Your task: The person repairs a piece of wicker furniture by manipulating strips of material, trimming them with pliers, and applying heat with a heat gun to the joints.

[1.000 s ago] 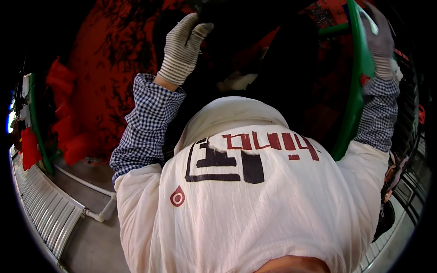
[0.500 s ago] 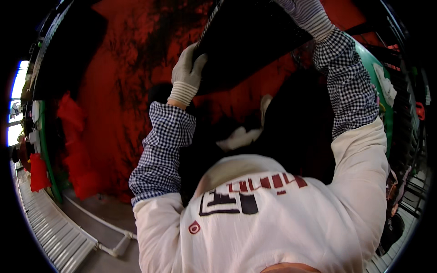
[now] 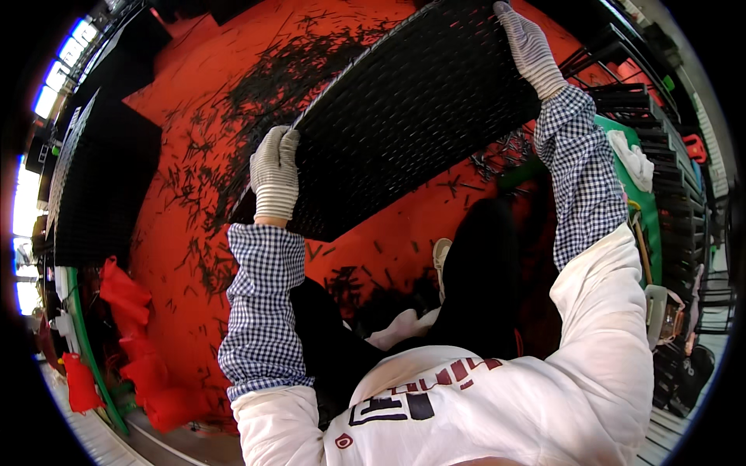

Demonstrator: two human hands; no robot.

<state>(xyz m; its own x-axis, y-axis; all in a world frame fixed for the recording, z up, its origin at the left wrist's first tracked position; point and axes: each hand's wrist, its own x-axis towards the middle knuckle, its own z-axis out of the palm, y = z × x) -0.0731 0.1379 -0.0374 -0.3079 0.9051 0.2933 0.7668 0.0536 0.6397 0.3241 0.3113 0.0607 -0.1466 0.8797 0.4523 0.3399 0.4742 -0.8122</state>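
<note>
A large black woven piece, like a wicker furniture panel or box (image 3: 412, 109), is held up at a slant in front of me. My left hand (image 3: 275, 171), in a striped knit glove, is closed over its near left edge with the thumb towards the weave. My right hand (image 3: 531, 53), gloved the same way, grips its far right edge. The fingers of both hands are partly hidden behind the piece. Checked sleeve covers are on both my forearms.
Short black strips (image 3: 287, 70) litter the red floor covering (image 3: 175, 167). Another black woven piece (image 3: 105, 175) stands at the left, near crumpled red cloth (image 3: 124, 295). Black frames (image 3: 668, 155) are stacked at the right beside a white glove or cloth (image 3: 631, 159) on a green surface.
The view has shifted and brightened, showing the weave and scattered strips. In the picture, the woven piece and my left hand sit lower and further left. Both hands keep their hold.
</note>
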